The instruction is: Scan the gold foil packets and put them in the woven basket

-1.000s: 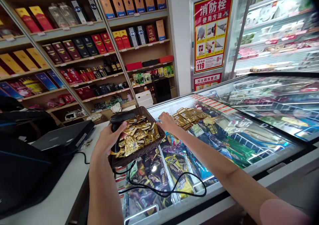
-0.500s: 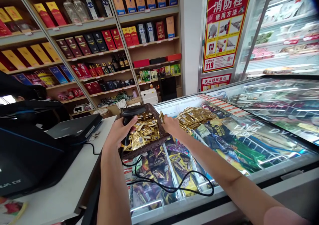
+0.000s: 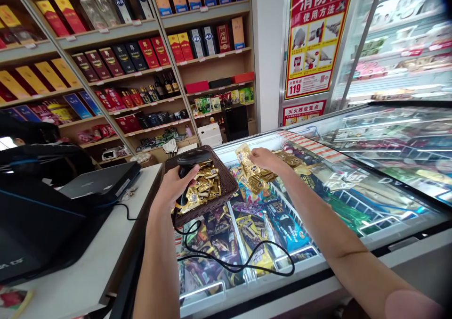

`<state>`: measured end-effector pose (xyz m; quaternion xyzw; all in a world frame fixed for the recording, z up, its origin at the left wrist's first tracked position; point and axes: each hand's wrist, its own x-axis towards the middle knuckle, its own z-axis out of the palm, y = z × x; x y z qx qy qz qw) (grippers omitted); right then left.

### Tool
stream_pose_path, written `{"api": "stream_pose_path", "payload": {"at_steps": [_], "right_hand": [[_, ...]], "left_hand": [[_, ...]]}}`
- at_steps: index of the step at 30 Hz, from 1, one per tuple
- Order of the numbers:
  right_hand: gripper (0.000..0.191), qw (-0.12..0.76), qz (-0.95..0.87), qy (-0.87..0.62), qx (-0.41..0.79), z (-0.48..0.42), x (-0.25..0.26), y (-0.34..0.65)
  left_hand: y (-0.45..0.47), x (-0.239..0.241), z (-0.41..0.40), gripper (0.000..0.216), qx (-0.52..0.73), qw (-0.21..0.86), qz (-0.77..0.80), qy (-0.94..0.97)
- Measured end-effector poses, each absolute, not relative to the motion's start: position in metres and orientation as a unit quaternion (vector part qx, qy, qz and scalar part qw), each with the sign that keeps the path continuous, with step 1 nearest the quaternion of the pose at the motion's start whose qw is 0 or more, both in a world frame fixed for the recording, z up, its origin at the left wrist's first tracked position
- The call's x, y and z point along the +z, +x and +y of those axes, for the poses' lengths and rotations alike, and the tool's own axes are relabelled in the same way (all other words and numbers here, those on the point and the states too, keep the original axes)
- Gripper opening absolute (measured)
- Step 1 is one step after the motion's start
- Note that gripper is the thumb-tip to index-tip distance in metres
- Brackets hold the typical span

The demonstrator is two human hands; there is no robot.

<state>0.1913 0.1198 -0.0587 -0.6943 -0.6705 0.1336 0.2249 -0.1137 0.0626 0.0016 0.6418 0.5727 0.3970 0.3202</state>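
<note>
My left hand [image 3: 175,185] is closed round the grip of a black barcode scanner [image 3: 192,159], held over a dark wicker basket [image 3: 226,187] full of gold foil sachets [image 3: 205,187]. A black cable [image 3: 233,262] trails from the scanner across the freezer's glass lid. My right hand [image 3: 265,160] pinches one gold sachet [image 3: 246,159] and holds it up just right of the basket, above a loose pile of gold sachets [image 3: 259,180] lying on the glass.
The glass-topped chest freezer [image 3: 353,201] holds ice-cream packs and runs to the right. A white counter [image 3: 95,257] on the left carries a black till screen [image 3: 38,224]. Shelves of boxed bottles [image 3: 116,60] fill the back wall, and a red fire-hose poster [image 3: 312,36] hangs beside them.
My right hand has lifted a gold sachet from the edge of the pile and raised it beside the basket. My left hand keeps the scanner over the basket.
</note>
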Motion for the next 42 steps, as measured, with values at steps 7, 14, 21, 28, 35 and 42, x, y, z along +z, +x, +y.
{"api": "stream_pose_path", "payload": {"at_steps": [7,14,21,28,35,42], "right_hand": [[0.03,0.3,-0.647,-0.678,0.18,0.122,-0.052,0.212],[0.031,0.341,-0.63,-0.675,0.174,0.123,-0.051,0.23],[0.031,0.334,-0.641,-0.674,0.151,0.12,-0.046,0.239],[0.034,0.309,-0.652,-0.676,0.147,0.123,-0.048,0.238],[0.033,0.22,-0.641,-0.724,0.128,0.127,-0.055,0.229],[0.026,0.143,-0.666,-0.721,0.127,0.136,-0.08,0.184]], "left_hand": [[-0.078,-0.014,0.067,0.06,0.378,0.353,0.534,0.669],[-0.051,-0.027,0.067,0.06,0.34,0.367,0.518,0.694],[-0.052,-0.025,0.065,0.063,0.362,0.364,0.516,0.686],[-0.049,-0.018,0.057,0.062,0.342,0.338,0.536,0.694],[-0.058,-0.023,0.065,0.061,0.343,0.359,0.515,0.699],[-0.076,-0.012,0.066,0.066,0.343,0.367,0.538,0.677]]}}
